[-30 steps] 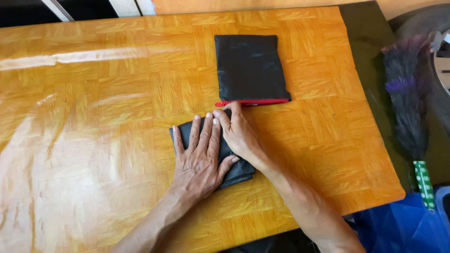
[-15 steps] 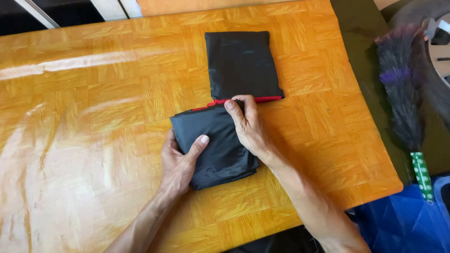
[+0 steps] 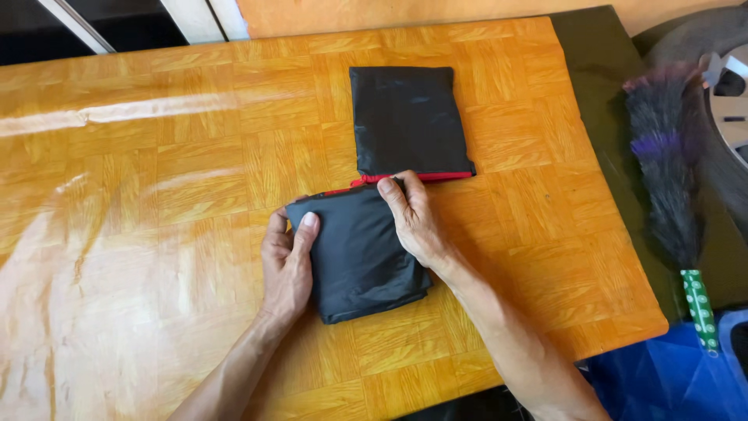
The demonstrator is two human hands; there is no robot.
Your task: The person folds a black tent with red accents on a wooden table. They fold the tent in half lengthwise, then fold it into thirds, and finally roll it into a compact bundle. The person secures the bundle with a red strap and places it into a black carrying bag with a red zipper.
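Left hand (image 3: pixel 287 265), entering from the lower centre of the frame, grips the left edge of the black folded garment (image 3: pixel 360 251), thumb on top. The garment lies at frame centre on the orange parquet table (image 3: pixel 156 195). Right hand (image 3: pixel 413 218) presses flat, fingers extended, on its upper right corner beside the red trim (image 3: pixel 413 178). Far right: a feather duster (image 3: pixel 666 187) with green handle.

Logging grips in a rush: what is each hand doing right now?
Left hand: fingers closed on the left edge of the folded black bag.
Right hand: fingers pressing the bag's top edge by its red strip.
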